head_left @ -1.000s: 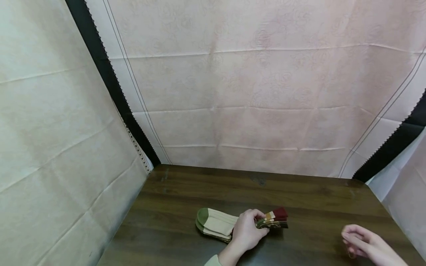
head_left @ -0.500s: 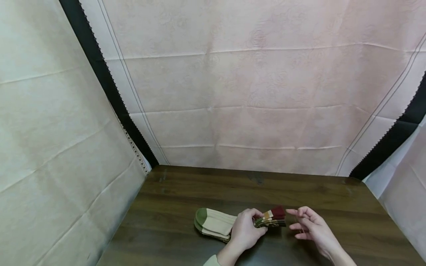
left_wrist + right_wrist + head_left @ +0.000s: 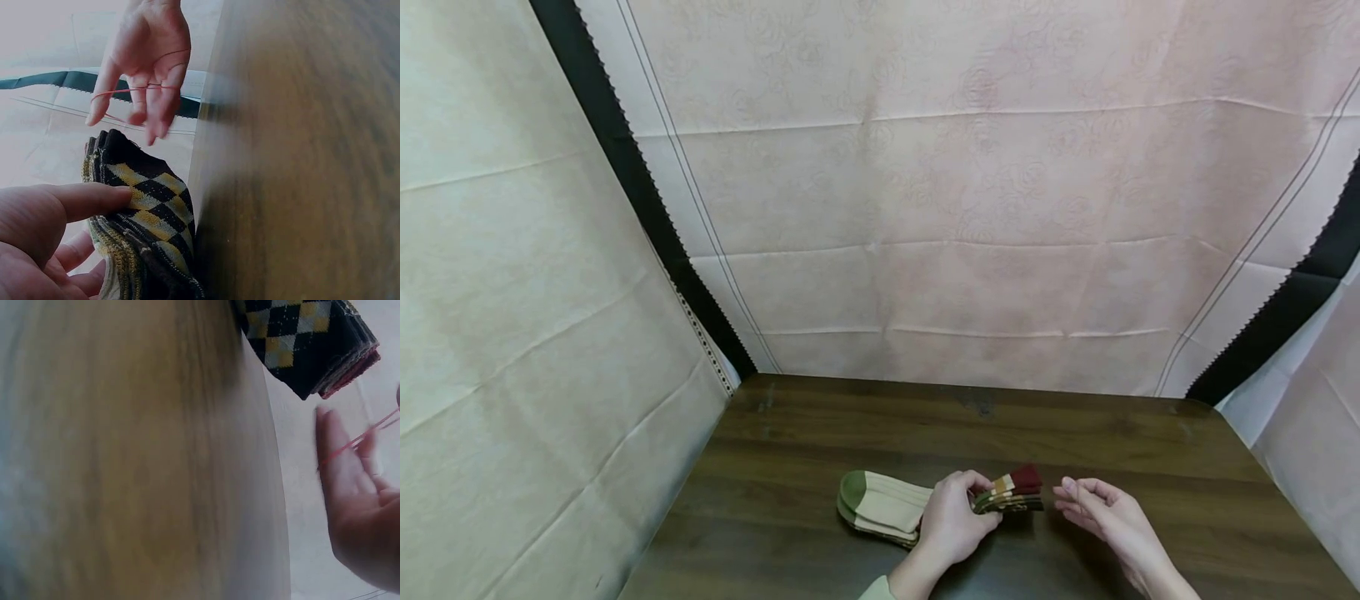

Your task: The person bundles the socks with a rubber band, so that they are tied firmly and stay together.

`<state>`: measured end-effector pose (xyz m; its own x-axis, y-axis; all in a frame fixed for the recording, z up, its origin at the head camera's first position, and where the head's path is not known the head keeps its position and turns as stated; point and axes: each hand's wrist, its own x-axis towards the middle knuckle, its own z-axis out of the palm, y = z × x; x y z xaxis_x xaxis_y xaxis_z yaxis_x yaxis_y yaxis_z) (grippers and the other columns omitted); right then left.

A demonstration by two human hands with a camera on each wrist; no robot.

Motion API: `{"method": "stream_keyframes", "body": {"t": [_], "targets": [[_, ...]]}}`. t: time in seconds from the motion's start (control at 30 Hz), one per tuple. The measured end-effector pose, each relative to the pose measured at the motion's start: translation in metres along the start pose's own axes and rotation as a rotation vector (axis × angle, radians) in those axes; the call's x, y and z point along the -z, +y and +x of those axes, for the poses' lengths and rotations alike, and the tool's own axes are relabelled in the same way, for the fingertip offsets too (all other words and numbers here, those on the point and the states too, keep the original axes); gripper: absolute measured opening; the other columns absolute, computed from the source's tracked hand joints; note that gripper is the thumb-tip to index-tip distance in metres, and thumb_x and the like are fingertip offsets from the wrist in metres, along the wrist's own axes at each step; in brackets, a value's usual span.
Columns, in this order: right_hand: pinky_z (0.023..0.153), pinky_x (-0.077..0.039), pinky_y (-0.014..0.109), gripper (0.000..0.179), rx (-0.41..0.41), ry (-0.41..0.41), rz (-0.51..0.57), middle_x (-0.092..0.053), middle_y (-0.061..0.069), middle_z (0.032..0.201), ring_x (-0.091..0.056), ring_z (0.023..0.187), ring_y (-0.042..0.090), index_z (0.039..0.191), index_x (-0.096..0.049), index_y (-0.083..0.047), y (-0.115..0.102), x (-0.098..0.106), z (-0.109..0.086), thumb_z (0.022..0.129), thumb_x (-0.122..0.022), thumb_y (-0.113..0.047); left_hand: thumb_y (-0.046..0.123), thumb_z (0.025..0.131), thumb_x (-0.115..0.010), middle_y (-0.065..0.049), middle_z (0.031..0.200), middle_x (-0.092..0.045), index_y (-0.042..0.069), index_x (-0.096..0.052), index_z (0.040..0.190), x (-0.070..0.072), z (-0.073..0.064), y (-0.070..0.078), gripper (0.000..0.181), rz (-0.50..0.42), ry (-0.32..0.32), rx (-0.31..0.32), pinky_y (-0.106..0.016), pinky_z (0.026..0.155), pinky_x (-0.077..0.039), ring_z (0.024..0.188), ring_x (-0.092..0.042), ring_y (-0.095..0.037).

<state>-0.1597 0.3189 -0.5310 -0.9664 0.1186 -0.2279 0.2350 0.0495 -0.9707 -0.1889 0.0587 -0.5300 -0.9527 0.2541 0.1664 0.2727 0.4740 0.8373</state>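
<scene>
A stack of socks (image 3: 891,502), cream with green toes on top and dark red at the cuff end, lies across the front of the table in the head view. My left hand (image 3: 953,518) grips the stack around its middle, thumb on one side and fingers on the other. In the left wrist view a black, yellow and grey checked sock (image 3: 153,203) forms the stack's outer face. Just right of the cuffs is my right hand (image 3: 1108,521), apart from them. A thin red rubber band (image 3: 119,92) is stretched around its thumb and extended fingers.
The dark wooden table (image 3: 850,417) ends at a pale cloth wall (image 3: 970,250) behind it. Another cloth wall (image 3: 550,333) rises along the left side. Black strips run up the corners.
My right hand has come in from the far right to beside the sock cuffs, and its fingers have drawn closer together in the last half second. The left hand keeps its grip.
</scene>
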Motion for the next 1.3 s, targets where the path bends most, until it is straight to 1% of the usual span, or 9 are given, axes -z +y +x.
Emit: {"method": "stream_keyframes", "body": {"t": [0.13, 0.23, 0.33, 0.47, 0.6, 0.77, 0.93, 1.17, 1.3], "targets": [[0.094, -0.057, 0.027, 0.064, 0.020, -0.066, -0.134, -0.063, 0.025, 0.142, -0.069, 0.121, 0.019, 0.150, -0.047, 0.012, 0.000, 0.000, 0.001, 0.104, -0.074, -0.022, 0.015, 0.076, -0.095, 0.019, 0.090, -0.063, 0.025, -0.080, 0.100, 0.000, 0.000, 0.000, 0.030, -0.002, -0.007, 0.002, -0.023, 0.064, -0.046, 0.076, -0.053, 0.003], [0.093, -0.055, 0.026, 0.075, 0.053, -0.174, -0.184, -0.050, 0.030, 0.154, -0.059, 0.136, 0.032, 0.158, -0.037, 0.009, -0.004, -0.003, 0.002, 0.101, -0.077, -0.019, 0.015, 0.075, -0.095, 0.019, 0.092, -0.064, 0.025, -0.080, 0.100, 0.000, -0.001, -0.001, 0.030, -0.002, -0.012, -0.005, -0.023, 0.064, -0.046, 0.075, -0.053, 0.003], [0.095, -0.054, 0.029, 0.084, 0.072, -0.302, -0.139, -0.037, 0.034, 0.160, -0.047, 0.144, 0.045, 0.162, -0.024, 0.003, -0.008, -0.010, 0.005, 0.099, -0.078, -0.014, 0.014, 0.075, -0.095, 0.019, 0.093, -0.065, 0.025, -0.081, 0.099, 0.000, 0.000, -0.002, 0.030, 0.002, -0.017, -0.020, -0.023, 0.064, -0.046, 0.075, -0.054, 0.002], [0.094, -0.053, 0.030, 0.092, 0.148, -0.410, -0.163, -0.033, 0.032, 0.159, -0.054, 0.134, 0.033, 0.160, -0.020, -0.001, -0.011, -0.023, 0.012, 0.094, -0.083, -0.011, 0.013, 0.075, -0.096, 0.020, 0.090, -0.065, 0.026, -0.081, 0.095, 0.000, 0.000, -0.004, 0.029, 0.027, -0.035, -0.044, -0.023, 0.066, -0.047, 0.077, -0.055, 0.003], [0.098, -0.049, 0.022, 0.094, 0.249, -0.452, -0.227, -0.036, 0.032, 0.156, -0.056, 0.129, 0.018, 0.157, -0.029, 0.004, -0.010, -0.034, 0.016, 0.086, -0.090, -0.011, 0.014, 0.074, -0.097, 0.020, 0.090, -0.066, 0.028, -0.083, 0.095, 0.001, -0.001, -0.004, 0.029, 0.072, -0.059, -0.082, -0.022, 0.069, -0.049, 0.082, -0.058, 0.002], [0.098, -0.048, 0.018, 0.092, 0.310, -0.486, -0.286, -0.051, 0.026, 0.145, -0.057, 0.125, 0.014, 0.152, -0.037, 0.008, -0.011, -0.041, 0.017, 0.082, -0.093, -0.012, 0.013, 0.076, -0.096, 0.020, 0.092, -0.067, 0.029, -0.085, 0.096, 0.004, 0.000, -0.003, 0.028, 0.064, -0.100, -0.096, -0.023, 0.074, -0.052, 0.088, -0.061, 0.001], [0.092, -0.050, 0.023, 0.089, 0.313, -0.498, -0.340, -0.058, 0.018, 0.134, -0.063, 0.111, 0.014, 0.149, -0.041, 0.008, -0.013, -0.043, 0.017, 0.082, -0.094, -0.015, 0.009, 0.078, -0.096, 0.021, 0.090, -0.064, 0.027, -0.083, 0.098, 0.006, 0.003, -0.004, 0.030, 0.016, -0.146, -0.101, -0.022, 0.072, -0.049, 0.082, -0.056, 0.004], [0.092, -0.050, 0.023, 0.081, 0.300, -0.522, -0.352, -0.061, 0.017, 0.131, -0.064, 0.112, 0.015, 0.146, -0.044, 0.005, -0.018, -0.047, 0.016, 0.084, -0.093, -0.015, 0.004, 0.082, -0.092, 0.017, 0.091, -0.060, 0.029, -0.077, 0.119, 0.009, 0.007, -0.008, 0.048, -0.002, -0.224, -0.140, -0.022, 0.069, -0.047, 0.079, -0.052, 0.003], [0.093, -0.049, 0.023, 0.082, 0.296, -0.553, -0.364, -0.060, 0.017, 0.134, -0.063, 0.115, 0.016, 0.147, -0.042, 0.008, -0.021, -0.048, 0.016, 0.086, -0.092, -0.015, 0.008, 0.084, -0.091, 0.017, 0.089, -0.059, 0.028, -0.083, 0.117, 0.010, 0.008, -0.011, 0.039, 0.019, -0.225, -0.178, -0.019, 0.071, -0.047, 0.078, -0.050, 0.003]]}}
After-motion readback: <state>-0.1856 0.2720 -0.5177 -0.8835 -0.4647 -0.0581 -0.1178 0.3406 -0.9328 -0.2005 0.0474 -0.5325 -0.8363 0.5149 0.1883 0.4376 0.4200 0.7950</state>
